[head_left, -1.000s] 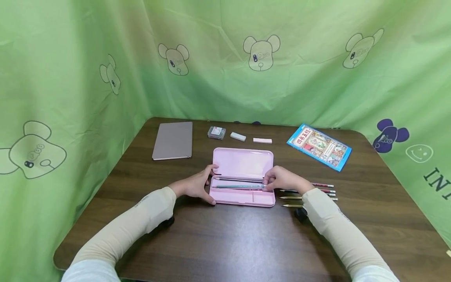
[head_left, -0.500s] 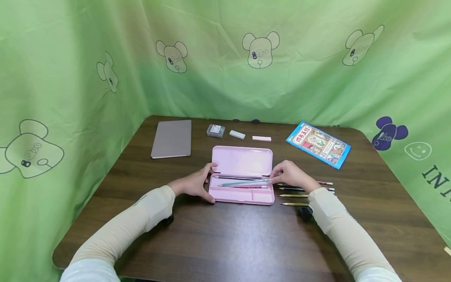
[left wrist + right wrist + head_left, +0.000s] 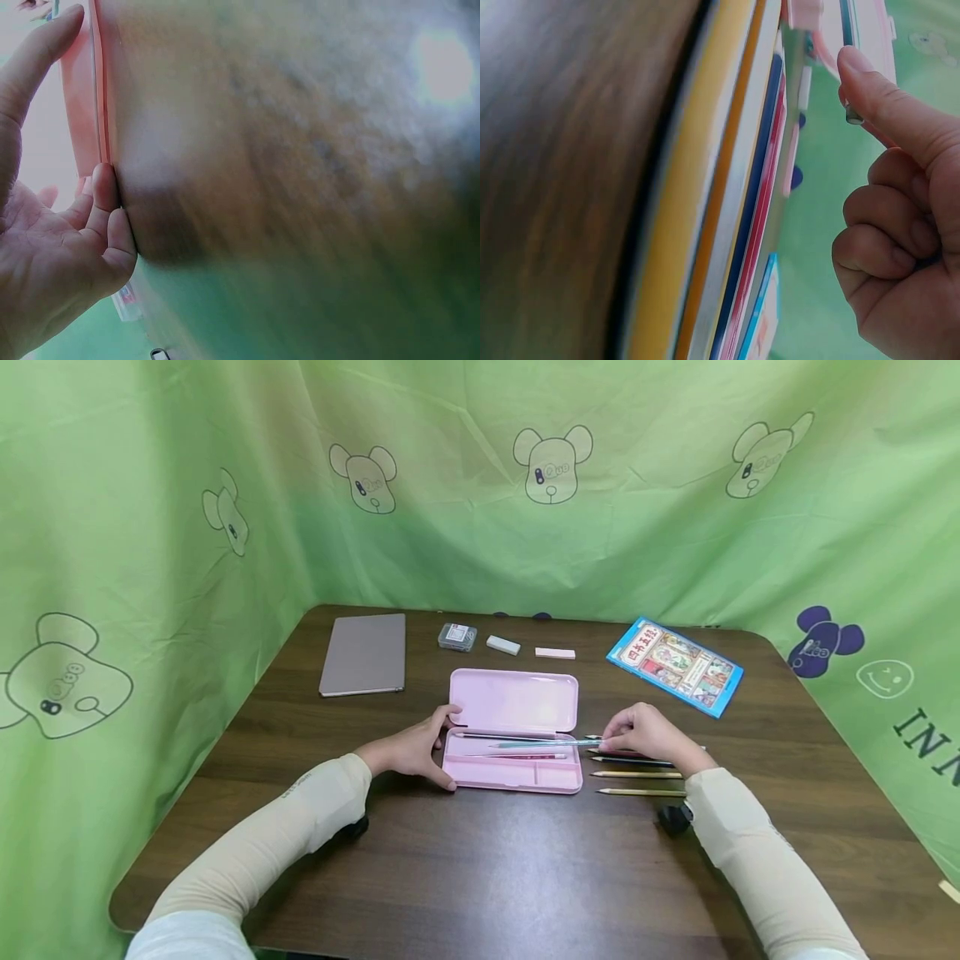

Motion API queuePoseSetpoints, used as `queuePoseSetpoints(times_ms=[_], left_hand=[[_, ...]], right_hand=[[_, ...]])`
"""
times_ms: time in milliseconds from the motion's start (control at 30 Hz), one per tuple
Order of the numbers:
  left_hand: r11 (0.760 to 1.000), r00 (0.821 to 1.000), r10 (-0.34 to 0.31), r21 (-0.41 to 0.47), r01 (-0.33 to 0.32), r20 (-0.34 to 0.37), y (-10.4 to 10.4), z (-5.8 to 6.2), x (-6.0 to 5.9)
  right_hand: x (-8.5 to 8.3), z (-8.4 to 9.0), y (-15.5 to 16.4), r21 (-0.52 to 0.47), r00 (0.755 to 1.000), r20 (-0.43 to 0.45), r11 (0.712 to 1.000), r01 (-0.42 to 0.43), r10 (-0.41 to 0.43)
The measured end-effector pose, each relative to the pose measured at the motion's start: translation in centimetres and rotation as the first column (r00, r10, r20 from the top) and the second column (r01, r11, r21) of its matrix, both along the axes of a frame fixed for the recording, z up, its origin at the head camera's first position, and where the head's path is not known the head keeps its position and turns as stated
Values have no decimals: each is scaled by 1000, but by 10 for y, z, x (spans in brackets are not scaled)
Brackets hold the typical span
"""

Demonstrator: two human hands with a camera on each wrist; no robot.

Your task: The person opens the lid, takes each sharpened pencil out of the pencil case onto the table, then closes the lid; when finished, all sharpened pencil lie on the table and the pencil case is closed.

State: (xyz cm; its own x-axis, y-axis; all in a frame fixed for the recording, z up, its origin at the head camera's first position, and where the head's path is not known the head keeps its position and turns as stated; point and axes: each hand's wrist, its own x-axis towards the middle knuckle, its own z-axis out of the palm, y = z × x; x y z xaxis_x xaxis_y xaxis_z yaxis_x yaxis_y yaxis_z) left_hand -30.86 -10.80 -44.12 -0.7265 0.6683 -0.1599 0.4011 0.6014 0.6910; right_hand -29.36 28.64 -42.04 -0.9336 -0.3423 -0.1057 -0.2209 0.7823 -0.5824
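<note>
**Inspector:** Head view. Your left hand (image 3: pixel 408 752) braces the left end of the open pink plastic pencil case (image 3: pixel 513 731), thumb and fingers spread round its corner. Your right hand (image 3: pixel 645 735) pinches the teal pencil (image 3: pixel 543 743) by its right end; the pencil lies across the case's right edge, half out.

**Operator:** What remains inside?

**Inspector:** Two pencils in the tray, by my judgement. A row of wooden pencils (image 3: pixel 637 772) lies just right of the case.

**Inspector:** Left wrist view: your fingers (image 3: pixel 105 217) press flat against the case's edge (image 3: pixel 94 97).

**Inspector:** Right wrist view: blurred. Your index finger (image 3: pixel 885 105) is extended and the others curl; the pencil row (image 3: pixel 735 187) lies beside them.
</note>
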Motion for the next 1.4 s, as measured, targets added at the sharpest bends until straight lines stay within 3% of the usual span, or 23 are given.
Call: queuePoseSetpoints(times_ms=[533, 800, 1033, 1400], left_hand=[[1000, 1000, -2, -5, 2, -5, 0, 2, 2], [1000, 1000, -6, -9, 5, -13, 1, 2, 2], [1000, 1000, 1, -6, -1, 8, 1, 3, 2], [1000, 1000, -6, -22, 5, -17, 3, 2, 1]], right_hand=[[22, 1, 40, 22, 998, -24, 998, 65, -65], [35, 6, 59, 20, 993, 37, 994, 107, -108], [46, 8, 75, 5, 993, 36, 994, 112, -112], [59, 10, 95, 32, 992, 37, 992, 120, -121]])
